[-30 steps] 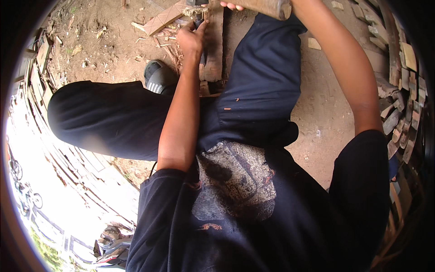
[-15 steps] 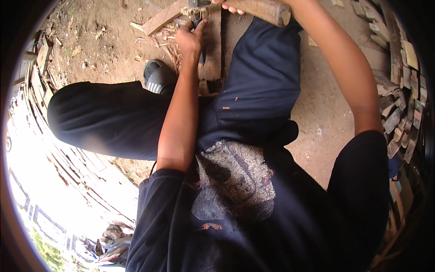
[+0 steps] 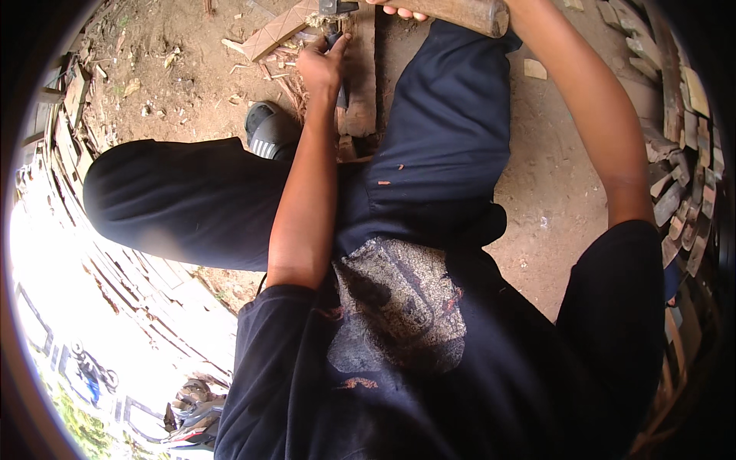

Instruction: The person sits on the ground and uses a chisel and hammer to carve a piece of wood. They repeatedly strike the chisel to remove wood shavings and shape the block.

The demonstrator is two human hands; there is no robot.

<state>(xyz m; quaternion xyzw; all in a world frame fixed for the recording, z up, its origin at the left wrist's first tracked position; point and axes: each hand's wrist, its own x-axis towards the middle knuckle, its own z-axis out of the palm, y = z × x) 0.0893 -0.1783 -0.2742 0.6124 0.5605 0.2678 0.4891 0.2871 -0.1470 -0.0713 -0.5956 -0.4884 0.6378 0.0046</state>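
While seated on dirt ground (image 3: 560, 176) | left hand (image 3: 320, 65) pinches chisel (image 3: 335, 46) on plank (image 3: 360, 77) | right hand (image 3: 399, 9) grips mallet (image 3: 460, 11) | carving looks unfinished, chips scattered.

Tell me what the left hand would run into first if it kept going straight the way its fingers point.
The left hand points up-frame; it would probably meet the dark metal tool near the top edge first, above the wooden block. Depth is unclear.

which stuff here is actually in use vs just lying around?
In use:
left hand pinching a dark tool against the wood
right hand gripping the wooden handle
upright wood block being worked on

Lying about:
flat plank on the dirt
wood chips
small offcut
stacked wood pieces along the right edge
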